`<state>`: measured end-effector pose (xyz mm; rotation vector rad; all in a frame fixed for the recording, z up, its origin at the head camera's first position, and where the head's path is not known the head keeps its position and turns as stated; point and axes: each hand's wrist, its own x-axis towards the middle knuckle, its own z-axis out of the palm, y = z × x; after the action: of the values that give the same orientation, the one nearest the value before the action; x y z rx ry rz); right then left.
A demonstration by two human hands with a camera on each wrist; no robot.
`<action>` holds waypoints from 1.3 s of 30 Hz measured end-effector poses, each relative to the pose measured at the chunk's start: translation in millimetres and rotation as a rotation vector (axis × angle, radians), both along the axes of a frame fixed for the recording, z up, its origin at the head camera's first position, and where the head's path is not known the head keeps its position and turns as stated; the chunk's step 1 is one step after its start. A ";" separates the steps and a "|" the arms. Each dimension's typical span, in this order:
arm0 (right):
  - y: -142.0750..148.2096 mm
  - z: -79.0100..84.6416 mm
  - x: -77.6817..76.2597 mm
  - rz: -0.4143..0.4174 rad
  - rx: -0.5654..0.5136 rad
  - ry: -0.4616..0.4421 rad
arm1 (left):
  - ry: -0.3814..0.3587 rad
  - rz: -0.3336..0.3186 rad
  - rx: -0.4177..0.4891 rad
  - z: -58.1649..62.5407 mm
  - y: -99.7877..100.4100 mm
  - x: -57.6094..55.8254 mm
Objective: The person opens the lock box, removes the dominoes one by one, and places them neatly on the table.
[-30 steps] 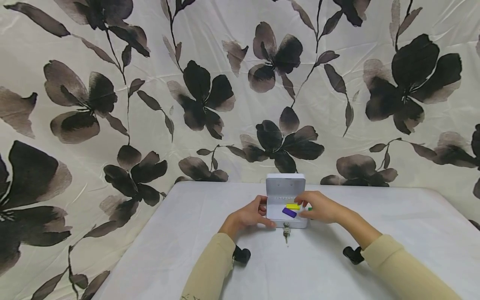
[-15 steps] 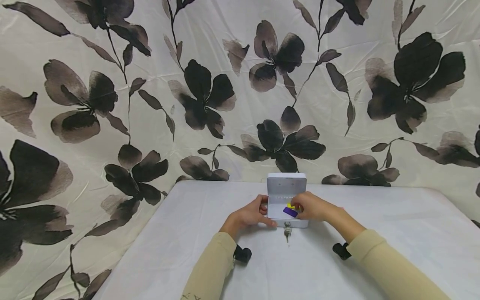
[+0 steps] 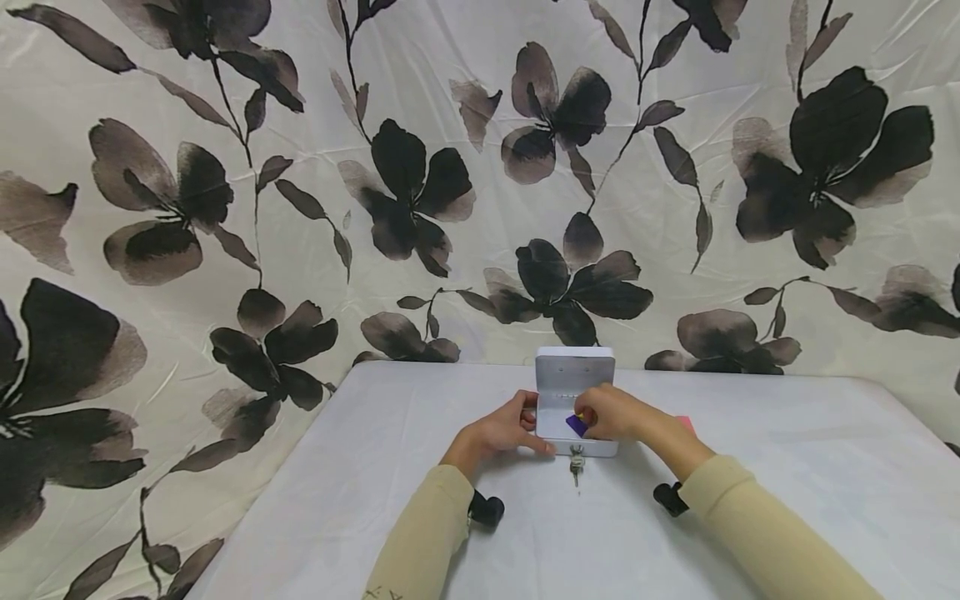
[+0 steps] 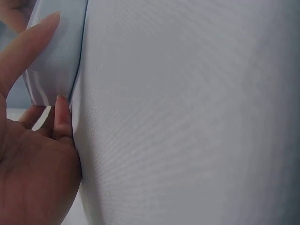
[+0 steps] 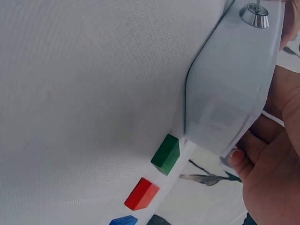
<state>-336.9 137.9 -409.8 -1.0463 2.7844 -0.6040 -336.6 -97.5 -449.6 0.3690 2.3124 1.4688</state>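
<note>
A small white metal cash box [image 3: 551, 429] stands with its lid [image 3: 574, 367] raised and keys [image 3: 576, 467] hanging from the front lock. My left hand [image 3: 498, 429] grips its left front corner, thumb along the front and fingertips at the side, as the left wrist view shows. Inside the box lies a purple block [image 3: 575, 425]; a sliver of a yellow block [image 3: 581, 415] shows beside it. Over them my right hand [image 3: 618, 414] reaches in from the right with curled fingers. Its fingertips overlap both blocks, and I cannot tell whether they pinch one.
To the right of the box, the right wrist view shows a green block [image 5: 166, 154], a red block [image 5: 142, 194] and a blue block [image 5: 123, 220] in a row on the white tablecloth [image 5: 84, 93]. A floral cloth [image 3: 450, 208] hangs behind the table.
My right hand has moved left and deeper into the box, its fingers now covering most of the yellow block and part of the purple one. The left hand keeps its hold.
</note>
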 end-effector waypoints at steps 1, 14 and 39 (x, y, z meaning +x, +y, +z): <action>-0.3 -0.2 -0.7 -0.004 0.000 0.001 | 0.002 0.001 -0.003 0.3 0.0 -0.2; -7.2 -4.0 -2.7 0.029 -0.046 0.007 | 0.012 0.009 -0.030 -2.4 -0.1 0.9; -24.3 -6.3 -5.2 -0.070 -0.009 -0.034 | 0.004 -0.014 -0.015 0.7 -0.2 -0.3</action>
<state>-342.1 113.6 -416.1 -0.9342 2.8012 -0.6376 -336.9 -97.7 -448.9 0.3835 2.3174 1.4450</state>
